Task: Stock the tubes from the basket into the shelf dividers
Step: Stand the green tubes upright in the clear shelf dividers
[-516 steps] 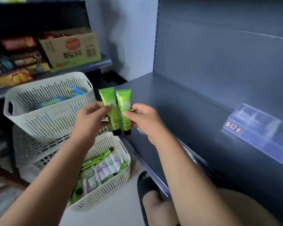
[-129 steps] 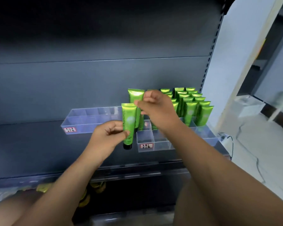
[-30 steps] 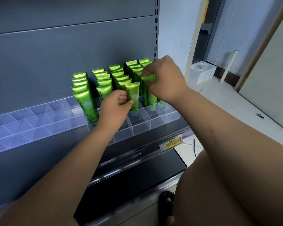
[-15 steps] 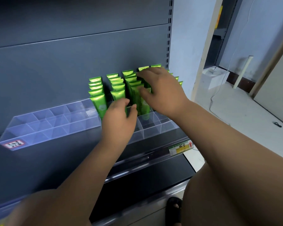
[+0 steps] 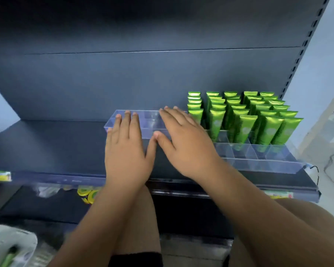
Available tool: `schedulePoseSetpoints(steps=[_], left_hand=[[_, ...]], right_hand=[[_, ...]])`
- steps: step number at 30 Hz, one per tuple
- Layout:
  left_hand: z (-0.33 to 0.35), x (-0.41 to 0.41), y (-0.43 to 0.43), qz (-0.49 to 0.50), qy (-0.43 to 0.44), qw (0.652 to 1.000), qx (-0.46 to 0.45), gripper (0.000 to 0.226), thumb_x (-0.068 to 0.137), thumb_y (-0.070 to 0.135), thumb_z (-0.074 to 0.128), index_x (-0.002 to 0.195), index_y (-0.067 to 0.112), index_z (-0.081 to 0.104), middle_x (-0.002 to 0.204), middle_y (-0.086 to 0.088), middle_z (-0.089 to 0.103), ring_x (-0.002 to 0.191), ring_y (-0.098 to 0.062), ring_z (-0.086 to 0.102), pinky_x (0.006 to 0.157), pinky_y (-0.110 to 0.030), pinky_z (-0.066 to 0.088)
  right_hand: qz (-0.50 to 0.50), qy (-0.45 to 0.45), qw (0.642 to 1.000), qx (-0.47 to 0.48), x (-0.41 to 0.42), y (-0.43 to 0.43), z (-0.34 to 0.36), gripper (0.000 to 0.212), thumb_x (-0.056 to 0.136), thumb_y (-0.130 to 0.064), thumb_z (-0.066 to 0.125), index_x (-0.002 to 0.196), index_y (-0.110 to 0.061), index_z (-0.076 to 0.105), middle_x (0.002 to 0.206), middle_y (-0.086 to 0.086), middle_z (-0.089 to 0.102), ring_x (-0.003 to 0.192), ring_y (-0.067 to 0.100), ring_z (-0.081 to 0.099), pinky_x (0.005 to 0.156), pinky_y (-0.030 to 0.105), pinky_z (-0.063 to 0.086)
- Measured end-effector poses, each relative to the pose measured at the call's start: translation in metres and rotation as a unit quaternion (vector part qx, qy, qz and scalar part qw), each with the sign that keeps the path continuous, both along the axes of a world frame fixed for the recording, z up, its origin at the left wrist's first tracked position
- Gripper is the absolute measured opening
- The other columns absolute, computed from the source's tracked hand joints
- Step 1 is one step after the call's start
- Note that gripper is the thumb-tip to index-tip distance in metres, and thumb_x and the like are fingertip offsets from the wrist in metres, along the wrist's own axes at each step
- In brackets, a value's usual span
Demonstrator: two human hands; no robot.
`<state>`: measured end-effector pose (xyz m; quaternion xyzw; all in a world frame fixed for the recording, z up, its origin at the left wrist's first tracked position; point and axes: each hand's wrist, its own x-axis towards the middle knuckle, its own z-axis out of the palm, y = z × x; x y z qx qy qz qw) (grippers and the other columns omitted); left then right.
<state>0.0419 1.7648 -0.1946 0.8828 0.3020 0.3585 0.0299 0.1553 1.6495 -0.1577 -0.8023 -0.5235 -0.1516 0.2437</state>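
Dark grey store shelf [image 5: 46,147] | left hand [image 5: 125,151] and right hand [image 5: 187,145] side by side, fingers straight, holding nothing, spread over a clear divider tray [image 5: 150,120]; contact with it cannot be told | green tubes [image 5: 245,120] stand upright in rows in the adjoining divider tray [image 5: 258,162] at right | white basket [image 5: 12,239], blurred, lower left.

Left hand [image 5: 126,151] flat, palm down, fingers straight and close together, thumb splayed to the right. Right hand [image 5: 187,145] just beside it, palm down too (slightly blurred), fingers straight and angled up-left, thumb tips near each other. Left forearm [image 5: 104,212] and right forearm [image 5: 249,205] bare, reaching forward from below.
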Motion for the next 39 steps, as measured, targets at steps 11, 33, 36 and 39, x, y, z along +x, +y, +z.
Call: schedulePoseSetpoints(steps=[11,33,36,39], left_hand=[[-0.049,-0.244,0.048,0.284,0.057,0.956,-0.049,0.076,0.098,0.058,0.038,0.151,0.004,0.041,0.159,-0.017,0.039,0.151,-0.036,0.029,0.120,-0.055,0.030],[-0.262,-0.463,0.120,0.524,0.044,0.764,-0.374,0.073,0.094,0.067,0.029,0.144,0.017,0.046,0.152,-0.004,0.049,0.146,-0.026,0.036,0.116,-0.051,0.037],[-0.291,-0.471,0.144,0.521,0.036,0.733,-0.436,0.071,0.093,0.064,0.029,0.141,0.015,0.048,0.147,-0.008,0.052,0.140,-0.030,0.043,0.112,-0.052,0.041],[-0.324,-0.485,0.173,0.513,0.034,0.705,-0.489,0.061,0.098,0.052,0.042,0.144,0.012,0.047,0.147,-0.013,0.050,0.135,-0.035,0.047,0.112,-0.051,0.041]], right_hand=[[0.247,0.054,0.967,-0.016,-0.206,0.127,-0.028,0.060,0.104,-0.044,0.039,0.155,-0.013,0.036,0.163,0.006,0.034,0.152,0.025,0.024,0.124,0.041,0.022],[0.315,0.157,0.842,-0.409,-0.405,0.315,-0.262,0.040,0.105,-0.040,0.041,0.134,-0.016,0.053,0.124,0.008,0.060,0.113,0.031,0.059,0.085,0.041,0.050],[0.270,0.178,0.823,-0.467,-0.415,0.343,-0.298,0.039,0.102,-0.043,0.041,0.127,-0.016,0.055,0.114,0.009,0.062,0.100,0.032,0.063,0.085,0.045,0.055],[0.228,0.223,0.803,-0.504,-0.425,0.375,-0.334,0.036,0.100,-0.034,0.046,0.128,-0.013,0.056,0.113,0.010,0.062,0.097,0.032,0.063,0.084,0.041,0.055]])
